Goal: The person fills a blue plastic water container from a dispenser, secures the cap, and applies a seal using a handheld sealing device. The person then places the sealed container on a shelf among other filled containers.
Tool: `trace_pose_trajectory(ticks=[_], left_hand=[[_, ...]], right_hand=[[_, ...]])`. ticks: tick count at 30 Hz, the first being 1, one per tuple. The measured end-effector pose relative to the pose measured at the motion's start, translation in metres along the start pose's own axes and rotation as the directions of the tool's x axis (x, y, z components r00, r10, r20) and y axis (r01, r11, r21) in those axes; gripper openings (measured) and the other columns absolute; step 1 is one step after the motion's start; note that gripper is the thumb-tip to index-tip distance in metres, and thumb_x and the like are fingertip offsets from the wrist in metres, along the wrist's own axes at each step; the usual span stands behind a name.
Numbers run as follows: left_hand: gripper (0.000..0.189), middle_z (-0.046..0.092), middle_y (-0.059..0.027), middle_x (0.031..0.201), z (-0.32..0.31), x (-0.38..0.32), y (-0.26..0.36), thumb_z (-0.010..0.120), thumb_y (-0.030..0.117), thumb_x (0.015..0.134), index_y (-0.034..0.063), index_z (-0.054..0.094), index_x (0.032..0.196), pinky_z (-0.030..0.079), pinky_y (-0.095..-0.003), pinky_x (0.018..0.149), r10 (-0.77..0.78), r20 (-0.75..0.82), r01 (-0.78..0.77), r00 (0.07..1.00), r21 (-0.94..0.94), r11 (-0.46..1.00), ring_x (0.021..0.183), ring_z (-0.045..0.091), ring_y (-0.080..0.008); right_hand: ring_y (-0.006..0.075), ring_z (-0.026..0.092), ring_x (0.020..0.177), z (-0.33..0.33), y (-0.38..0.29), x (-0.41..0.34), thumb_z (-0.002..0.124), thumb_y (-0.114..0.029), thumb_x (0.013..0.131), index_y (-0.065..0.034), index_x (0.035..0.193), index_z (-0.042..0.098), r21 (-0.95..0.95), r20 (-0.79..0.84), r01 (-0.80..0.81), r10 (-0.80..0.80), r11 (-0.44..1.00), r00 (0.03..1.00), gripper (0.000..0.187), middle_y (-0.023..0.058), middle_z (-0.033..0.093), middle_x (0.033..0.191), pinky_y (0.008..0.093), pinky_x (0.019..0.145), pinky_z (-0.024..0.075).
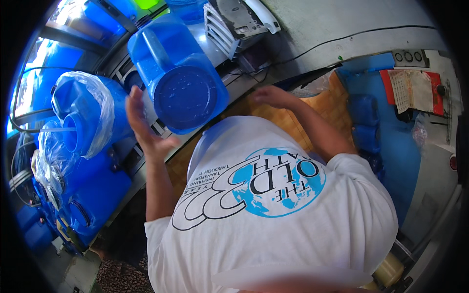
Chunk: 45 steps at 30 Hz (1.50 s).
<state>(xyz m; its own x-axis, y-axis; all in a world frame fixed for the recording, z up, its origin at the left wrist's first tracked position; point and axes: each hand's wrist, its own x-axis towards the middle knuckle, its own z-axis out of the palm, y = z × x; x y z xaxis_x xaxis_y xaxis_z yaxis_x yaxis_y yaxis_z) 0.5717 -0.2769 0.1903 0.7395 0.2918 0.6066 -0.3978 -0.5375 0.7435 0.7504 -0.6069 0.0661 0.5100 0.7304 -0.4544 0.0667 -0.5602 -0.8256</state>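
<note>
A blue translucent plastic jug (183,99) lies tilted on the metal counter, its round base towards me and its dark-capped neck pointing away; drops show on its base. My left hand (148,128) is beside the jug's lower left edge, thumb and fingers spread, holding nothing; whether it touches the jug is unclear. To the right of the jug, apart from it, is my right hand (271,96), blurred and loosely bent, with nothing visible in it. At the left, a blue plastic container (121,102) wrapped in clear plastic has a thin tube at its round opening.
More blue containers (106,194) and crumpled clear plastic (51,164) are at the left. A white louvred rack (221,31) stands beyond the jug. A black cable (329,40) runs along the wall. At the right are blue jugs (362,110) and a red board with papers (414,91).
</note>
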Motion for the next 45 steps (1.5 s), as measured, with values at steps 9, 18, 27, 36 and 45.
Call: trace_pose_trajectory(ticks=[9,18,27,36,45], left_hand=[[0.119,0.043,-0.0152,0.141,0.035,-0.002,-0.005,0.091,0.048,0.053,0.0069,0.030,0.147,0.039,-0.0406,0.107,-0.096,-0.014,0.096,0.995,0.294,0.951,0.127,0.047,-0.0266],[0.108,0.051,-0.0150,0.132,0.037,0.052,-0.022,0.094,0.038,0.057,0.0113,0.035,0.144,0.046,-0.0405,0.102,-0.185,-0.053,0.192,0.981,0.360,0.913,0.120,0.054,-0.0287],[0.105,0.051,-0.0165,0.132,0.052,0.067,-0.027,0.094,0.028,0.060,0.0103,0.033,0.145,0.050,-0.0395,0.099,-0.210,-0.055,0.216,0.976,0.335,0.917,0.119,0.056,-0.0287],[0.103,0.054,-0.0152,0.130,0.027,0.101,-0.055,0.095,0.028,0.055,0.0138,0.041,0.142,0.051,-0.0401,0.098,-0.221,0.004,0.211,0.975,0.275,0.938,0.116,0.058,-0.0280],[0.112,0.057,-0.0168,0.130,0.028,0.108,-0.053,0.092,0.048,0.046,0.0125,0.042,0.139,0.048,-0.0421,0.102,-0.120,0.017,0.106,0.993,0.357,0.928,0.120,0.058,-0.0306]], right_hand=[[0.0231,0.067,0.084,-0.060,0.162,0.054,0.053,-0.020,0.088,-0.0035,0.098,0.069,0.096,-0.429,-0.201,0.222,0.975,0.876,0.025,0.0131,0.068,0.085,0.0378,0.072,0.0519],[0.0188,0.060,0.102,-0.099,0.098,0.101,0.055,-0.001,0.088,-0.0074,0.143,0.041,0.617,-0.288,0.061,0.154,0.785,0.945,0.057,0.0100,0.061,0.116,0.0358,0.079,0.0538],[0.0287,0.065,0.087,-0.089,0.165,0.118,0.062,-0.012,0.083,-0.0061,0.098,0.071,-0.201,-0.390,-0.090,0.005,0.975,0.921,0.018,0.0140,0.067,0.103,0.0404,0.082,0.0526],[0.0324,0.063,0.102,-0.037,0.142,0.137,0.063,-0.024,0.080,-0.0074,0.098,0.071,-0.796,-0.327,-0.023,-0.398,0.605,0.857,0.026,0.0162,0.067,0.105,0.0450,0.088,0.0503],[0.0334,0.066,0.098,-0.037,0.144,0.145,0.064,-0.029,0.081,-0.0089,0.098,0.072,-0.683,-0.410,-0.180,-0.168,0.708,0.897,0.028,0.0174,0.069,0.105,0.0454,0.086,0.0506]])
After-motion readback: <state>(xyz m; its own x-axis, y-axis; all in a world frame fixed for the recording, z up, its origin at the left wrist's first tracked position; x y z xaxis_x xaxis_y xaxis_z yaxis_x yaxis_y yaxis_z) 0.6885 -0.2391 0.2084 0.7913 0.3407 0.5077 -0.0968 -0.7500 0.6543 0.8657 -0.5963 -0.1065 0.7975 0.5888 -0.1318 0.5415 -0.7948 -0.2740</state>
